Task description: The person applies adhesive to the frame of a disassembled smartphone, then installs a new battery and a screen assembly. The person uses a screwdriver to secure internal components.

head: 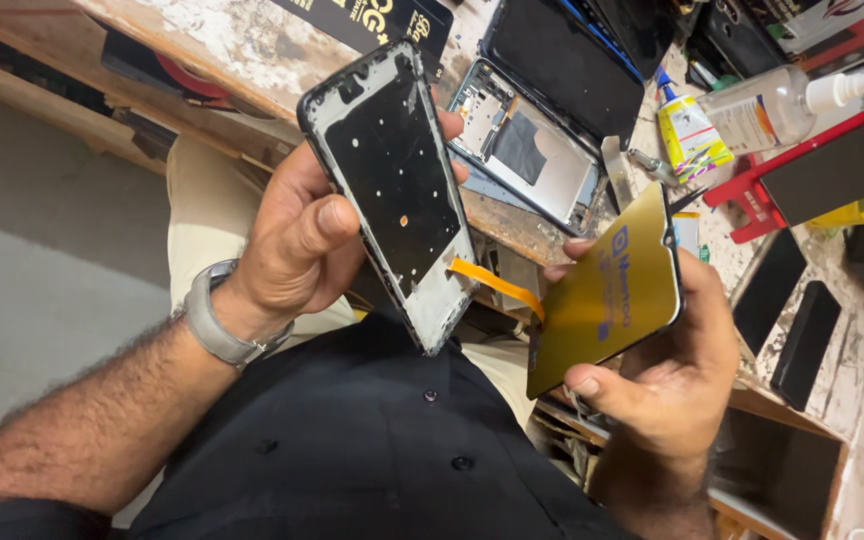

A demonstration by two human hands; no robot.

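My left hand [297, 235] grips a bare phone frame [392, 185], dark in the middle with a pale rim, held tilted in front of my chest. My right hand [677, 365] holds a phone display panel [607, 285] by its edges, its gold-coloured back side facing me. An orange flex ribbon [497, 283] runs from the panel's lower left corner to the lower edge of the frame. The two parts sit side by side, a little apart. A grey watch band [214, 322] is on my left wrist.
A worn wooden workbench [252, 45] lies ahead. On it are an opened phone body [527, 150], a dark screen panel [562, 60], a small yellow glue bottle [690, 128], a clear pump bottle [777, 105], a red stand [752, 195] and dark phones [802, 340]. An open drawer [772, 470] sits at lower right.
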